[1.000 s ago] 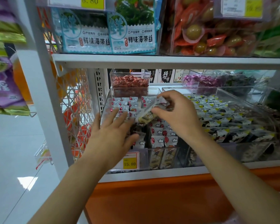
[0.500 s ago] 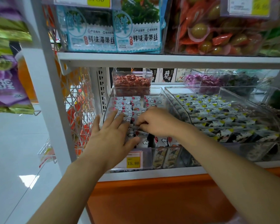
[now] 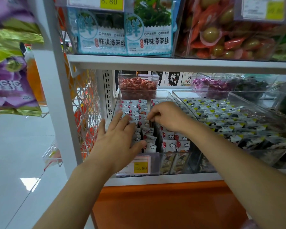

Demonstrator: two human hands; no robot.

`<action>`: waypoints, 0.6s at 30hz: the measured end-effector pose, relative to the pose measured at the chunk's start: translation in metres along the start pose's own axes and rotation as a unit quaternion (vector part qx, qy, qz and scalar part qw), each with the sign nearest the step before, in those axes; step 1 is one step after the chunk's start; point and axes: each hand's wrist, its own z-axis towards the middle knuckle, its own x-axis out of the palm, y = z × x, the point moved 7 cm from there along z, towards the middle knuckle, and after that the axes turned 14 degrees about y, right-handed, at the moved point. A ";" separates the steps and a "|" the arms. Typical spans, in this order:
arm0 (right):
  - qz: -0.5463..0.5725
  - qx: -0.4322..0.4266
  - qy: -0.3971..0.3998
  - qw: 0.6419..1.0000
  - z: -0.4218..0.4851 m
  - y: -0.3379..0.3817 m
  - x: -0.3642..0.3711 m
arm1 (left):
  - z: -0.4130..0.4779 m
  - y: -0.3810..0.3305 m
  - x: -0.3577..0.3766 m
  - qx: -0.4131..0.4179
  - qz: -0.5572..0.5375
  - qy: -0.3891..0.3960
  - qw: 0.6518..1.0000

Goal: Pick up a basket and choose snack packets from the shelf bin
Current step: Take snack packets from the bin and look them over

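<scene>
White snack packets point(image 3: 168, 144) bear red dots and cloud motifs, beside black-and-white packets point(image 3: 229, 119) tipped in yellow. The price tag point(image 3: 140, 167) is yellow, the shelf base point(image 3: 163, 204) orange. Seaweed packs point(image 3: 149, 40) are blue and white, the bags point(image 3: 8, 83) purple.
</scene>
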 end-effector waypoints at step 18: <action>0.120 -0.054 -0.137 0.982 -0.007 0.005 -0.034 | -0.008 -0.001 -0.026 0.017 -0.071 -0.121 0.990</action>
